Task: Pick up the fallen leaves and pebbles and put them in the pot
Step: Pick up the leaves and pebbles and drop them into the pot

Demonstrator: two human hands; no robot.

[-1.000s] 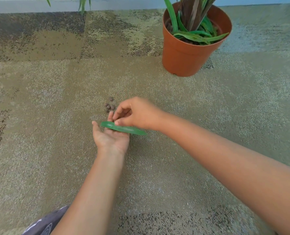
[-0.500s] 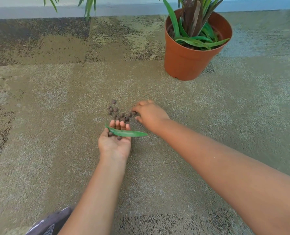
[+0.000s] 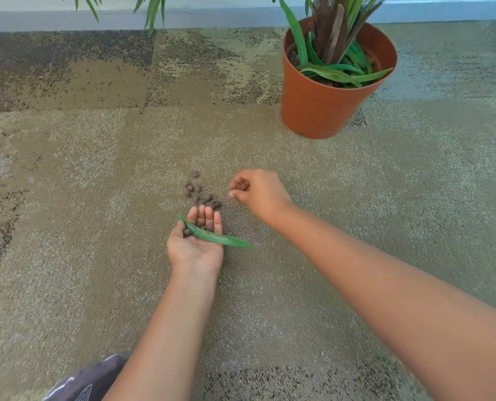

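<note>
Carpet (image 3: 96,256) — left hand (image 3: 196,244) cradles leaf (image 3: 215,236), pebbles (image 3: 197,192) beyond.

Left hand (image 3: 196,244) lies palm up, a green leaf (image 3: 215,235) and pebbles across it; loose pebbles (image 3: 197,192) sit just beyond its fingertips. Right hand (image 3: 258,192) pinches a pebble.

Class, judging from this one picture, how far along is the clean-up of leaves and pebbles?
Done: several leaves already lie in the pot. In hand: the upturned left hand carries one leaf and a few pebbles, while the right hand pinches another. Left: the pebble cluster on the carpet, then emptying everything into the pot.
</note>
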